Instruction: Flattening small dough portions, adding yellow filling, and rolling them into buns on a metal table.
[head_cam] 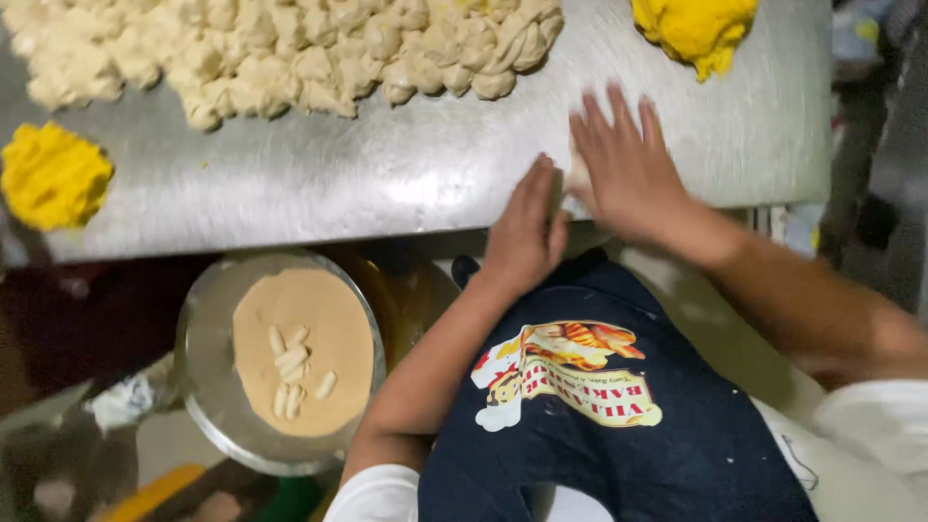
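Both hands flat, fingers extended: left hand (525, 227) edge-on, right hand (623, 164) palm down, fingers spread.

place: bakery kitchen | signs: steel worktable (387, 184), pale dough pieces (290, 48), yellow dough (53, 174)

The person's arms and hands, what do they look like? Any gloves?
No gloves: both the left hand and the right hand are bare. Short white sleeves end above the elbows, leaving the forearms uncovered. No rings, watch or bracelets show.
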